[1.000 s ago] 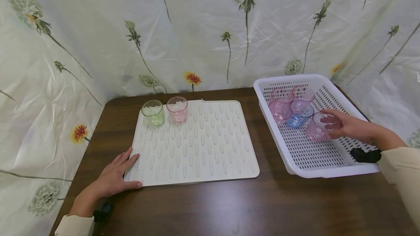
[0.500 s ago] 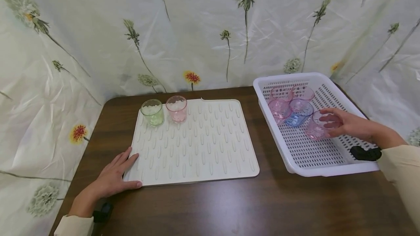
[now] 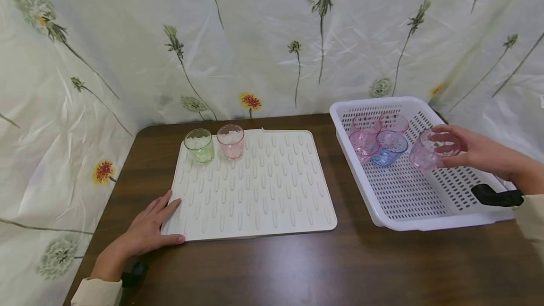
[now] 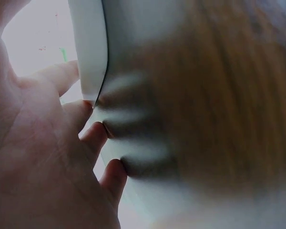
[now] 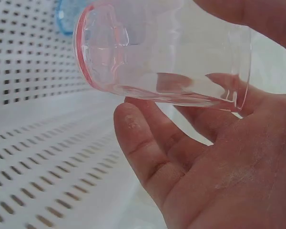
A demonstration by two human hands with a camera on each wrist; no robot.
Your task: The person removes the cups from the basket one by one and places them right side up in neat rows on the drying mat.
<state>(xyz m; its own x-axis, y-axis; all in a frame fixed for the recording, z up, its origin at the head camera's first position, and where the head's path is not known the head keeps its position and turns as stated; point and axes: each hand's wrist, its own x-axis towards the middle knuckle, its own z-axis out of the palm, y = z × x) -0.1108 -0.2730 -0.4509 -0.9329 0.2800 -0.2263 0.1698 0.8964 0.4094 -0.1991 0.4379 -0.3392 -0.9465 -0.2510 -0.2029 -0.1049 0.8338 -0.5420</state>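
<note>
My right hand (image 3: 476, 152) grips a clear pink glass (image 3: 425, 152) over the right part of the white perforated basket (image 3: 408, 223). In the right wrist view the fingers wrap the side of this pink glass (image 5: 157, 52), its base toward the basket floor. Left of it in the basket stand a blue glass (image 3: 387, 152) and several pink glasses (image 3: 364, 143). My left hand (image 3: 146, 230) lies with fingers spread on the left edge of a white ridged mat (image 3: 259, 192). At the mat's back left corner stand a green glass (image 3: 200, 148) and a pink glass (image 3: 231, 143), both upright.
A dark wooden table (image 3: 276, 268) bears the mat and the basket. Behind it and along both sides hangs a pale curtain (image 3: 255, 37) printed with dandelions. The basket's raised rim stands right of the mat, with a strip of table between.
My right hand has lifted the pink glass and carried it right, away from the blue glass. The left hand stays on the mat edge.
</note>
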